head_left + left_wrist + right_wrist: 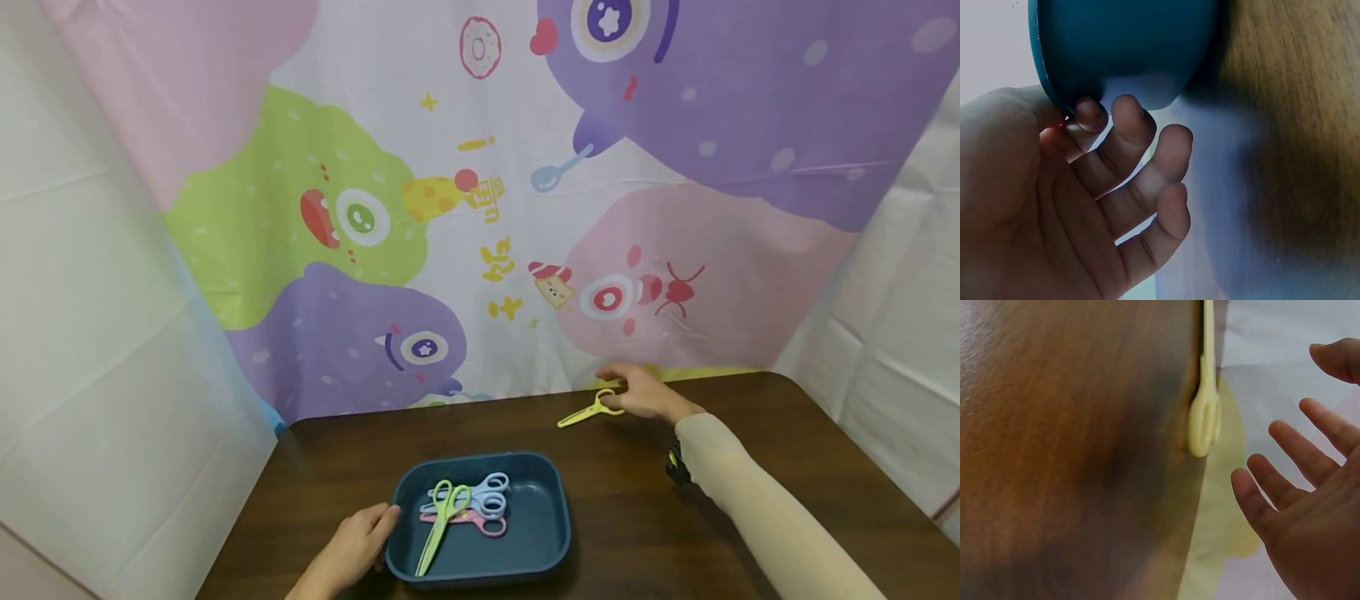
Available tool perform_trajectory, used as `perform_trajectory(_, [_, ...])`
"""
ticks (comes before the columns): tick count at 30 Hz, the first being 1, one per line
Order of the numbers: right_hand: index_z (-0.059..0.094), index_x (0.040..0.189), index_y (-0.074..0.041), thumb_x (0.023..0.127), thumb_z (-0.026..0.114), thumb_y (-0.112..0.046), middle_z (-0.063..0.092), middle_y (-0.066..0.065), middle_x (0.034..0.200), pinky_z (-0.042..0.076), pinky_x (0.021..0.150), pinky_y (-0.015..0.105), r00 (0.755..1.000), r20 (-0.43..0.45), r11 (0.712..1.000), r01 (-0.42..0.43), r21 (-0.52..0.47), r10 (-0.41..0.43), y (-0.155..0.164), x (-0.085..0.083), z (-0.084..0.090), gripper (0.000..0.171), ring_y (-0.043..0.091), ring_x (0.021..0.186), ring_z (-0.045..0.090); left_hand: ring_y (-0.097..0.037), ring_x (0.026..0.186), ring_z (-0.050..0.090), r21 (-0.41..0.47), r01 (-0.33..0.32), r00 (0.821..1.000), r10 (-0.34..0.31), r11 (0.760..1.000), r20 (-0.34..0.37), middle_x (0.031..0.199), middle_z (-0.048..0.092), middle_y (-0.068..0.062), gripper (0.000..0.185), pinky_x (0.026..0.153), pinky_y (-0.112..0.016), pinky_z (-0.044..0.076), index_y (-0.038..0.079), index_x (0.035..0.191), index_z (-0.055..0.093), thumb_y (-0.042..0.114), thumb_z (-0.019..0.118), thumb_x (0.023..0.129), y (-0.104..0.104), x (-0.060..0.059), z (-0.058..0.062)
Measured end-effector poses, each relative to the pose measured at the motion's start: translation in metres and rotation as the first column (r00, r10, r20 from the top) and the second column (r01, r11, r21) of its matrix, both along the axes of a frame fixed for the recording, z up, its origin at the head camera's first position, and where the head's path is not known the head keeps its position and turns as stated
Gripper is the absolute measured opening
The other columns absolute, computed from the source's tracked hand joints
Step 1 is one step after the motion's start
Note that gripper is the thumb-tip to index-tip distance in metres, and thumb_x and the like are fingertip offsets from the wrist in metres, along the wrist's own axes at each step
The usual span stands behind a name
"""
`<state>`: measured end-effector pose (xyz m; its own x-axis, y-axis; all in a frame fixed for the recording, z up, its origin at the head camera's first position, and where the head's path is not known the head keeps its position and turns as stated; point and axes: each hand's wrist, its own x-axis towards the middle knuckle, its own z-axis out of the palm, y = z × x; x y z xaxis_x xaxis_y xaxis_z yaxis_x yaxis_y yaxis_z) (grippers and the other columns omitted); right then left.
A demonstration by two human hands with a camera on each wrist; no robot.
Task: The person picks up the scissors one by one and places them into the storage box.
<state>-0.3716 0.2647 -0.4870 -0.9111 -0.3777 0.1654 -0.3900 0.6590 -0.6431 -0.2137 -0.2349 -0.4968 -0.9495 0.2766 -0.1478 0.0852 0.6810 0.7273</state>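
So right hand (645,393), fingers spread, hovers by yellow scissors (589,411) center-right; left hand (358,537), fingers relaxed, touches blue tray (551,521) bottom center.

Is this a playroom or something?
Maybe a kids' craft corner: a cartoon monster backdrop hangs behind a wooden table, with children's scissors in a blue tray and yellow scissors by the right hand.

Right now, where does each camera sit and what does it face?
Head: looks down at the table, tray, both hands.
Left wrist: under the left hand, fingers on the tray's rim.
Right wrist: by the open right hand, facing the yellow scissors.
Shared: head and right wrist show the scissors.
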Motion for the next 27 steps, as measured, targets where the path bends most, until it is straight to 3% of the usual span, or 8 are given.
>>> perform_trajectory(7, [0.055, 0.138, 0.007, 0.089, 0.065, -0.008, 0.059, 0.03, 0.138, 0.044, 0.104, 0.064, 0.999, 0.046, 1.0, -0.01, 0.016, 0.009, 0.003, -0.001, -0.01, 0.052, 0.05, 0.126, 0.055, -0.02, 0.058, 0.057, 0.0, 0.005, 1.0, -0.005, 1.0, -0.007, 0.063, 0.055, -0.005, 0.045, 0.056, -0.031, 0.047, 0.005, 0.082, 0.055, 0.038, 0.044, 0.111, 0.0, 0.001, 0.0])
perform_trajectory(14, [0.058, 0.133, 0.011, 0.085, 0.065, -0.005, 0.062, 0.031, 0.131, 0.044, 0.105, 0.064, 0.999, 0.032, 1.0, -0.026, 0.007, 0.026, 0.003, -0.004, -0.02, 0.052, 0.048, 0.121, 0.059, -0.02, 0.058, 0.057, 0.011, 0.003, 1.0, -0.003, 1.0, 0.0, 0.063, 0.055, -0.005, 0.046, 0.056, -0.031, 0.046, 0.005, 0.082, 0.055, 0.039, 0.044, 0.111, 0.001, 0.001, 0.001])
perform_trajectory(27, [0.059, 0.136, 0.006, 0.092, 0.059, -0.001, 0.062, 0.026, 0.137, 0.043, 0.108, 0.062, 0.996, 0.071, 0.999, 0.049, 0.008, -0.049, 0.003, -0.005, -0.033, 0.045, 0.047, 0.13, 0.054, -0.021, 0.057, 0.057, -0.002, 0.01, 1.0, -0.01, 1.0, -0.006, 0.062, 0.056, -0.007, 0.047, 0.058, -0.03, 0.045, 0.004, 0.082, 0.055, 0.039, 0.044, 0.111, 0.0, 0.002, 0.002])
